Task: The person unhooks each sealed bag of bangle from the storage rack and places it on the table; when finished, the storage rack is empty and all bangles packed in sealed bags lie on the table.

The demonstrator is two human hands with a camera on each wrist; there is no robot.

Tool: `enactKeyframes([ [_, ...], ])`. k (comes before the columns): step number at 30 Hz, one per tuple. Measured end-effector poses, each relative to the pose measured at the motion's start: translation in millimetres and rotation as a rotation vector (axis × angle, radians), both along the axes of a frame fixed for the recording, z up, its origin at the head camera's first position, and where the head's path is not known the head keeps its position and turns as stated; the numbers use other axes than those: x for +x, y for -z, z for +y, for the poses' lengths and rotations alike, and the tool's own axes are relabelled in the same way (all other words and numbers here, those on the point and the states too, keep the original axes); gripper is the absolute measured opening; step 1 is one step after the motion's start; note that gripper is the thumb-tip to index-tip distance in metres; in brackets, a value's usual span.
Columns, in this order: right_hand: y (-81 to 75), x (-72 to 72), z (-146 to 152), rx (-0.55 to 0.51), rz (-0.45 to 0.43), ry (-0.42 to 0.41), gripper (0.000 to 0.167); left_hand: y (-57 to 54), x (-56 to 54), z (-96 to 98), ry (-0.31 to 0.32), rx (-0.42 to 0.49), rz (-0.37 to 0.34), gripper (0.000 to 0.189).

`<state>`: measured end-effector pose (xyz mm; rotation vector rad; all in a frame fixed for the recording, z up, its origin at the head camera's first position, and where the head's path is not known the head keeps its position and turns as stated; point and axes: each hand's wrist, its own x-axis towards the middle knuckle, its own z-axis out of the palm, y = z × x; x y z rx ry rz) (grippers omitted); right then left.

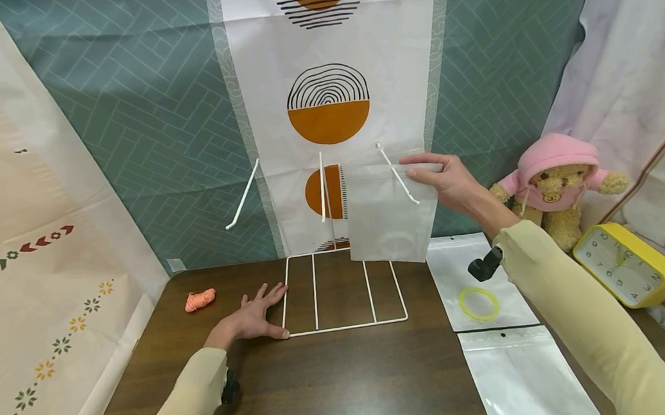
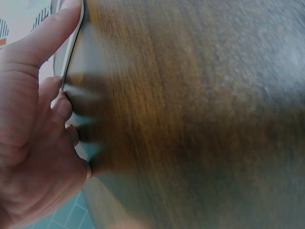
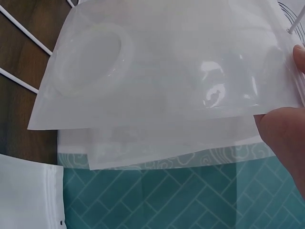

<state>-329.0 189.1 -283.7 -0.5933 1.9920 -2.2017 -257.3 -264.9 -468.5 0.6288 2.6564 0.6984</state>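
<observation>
My right hand point(image 1: 452, 176) pinches a translucent zip bag point(image 1: 388, 223) near its upper right corner, beside the right prong point(image 1: 398, 176) of a white wire rack point(image 1: 347, 328). Whether the prong passes through the bag is unclear. A pale ring point(image 3: 90, 59) shows faintly in the bag in the right wrist view, and a second translucent layer hangs behind it. With fingers spread, my left hand point(image 1: 253, 319) rests on the table at the rack's left side, its thumb point(image 2: 52, 31) touching the front left corner.
An orange yarn bundle point(image 1: 200, 300) lies left of the rack. On the right are two white bags, the upper bag point(image 1: 449, 270) bearing a yellow ring point(image 1: 478, 304), the lower bag point(image 1: 529, 374) nearer me. A pink-hooded teddy bear point(image 1: 556, 182) and yellow clock point(image 1: 629, 265) stand beyond.
</observation>
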Motion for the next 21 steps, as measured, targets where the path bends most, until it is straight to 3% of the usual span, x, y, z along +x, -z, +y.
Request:
enactKeyframes([
  [10,-0.4,7.6,4.8,-0.043,0.003,-0.06,0.024,-1.0,1.4,1.1,0.004,-0.001,0.008,0.106],
  [21,-0.6,17.6,7.5,-0.006,0.045,-0.043,0.024,-2.7,2.3,1.7,-0.001,-0.009,0.012,0.106],
])
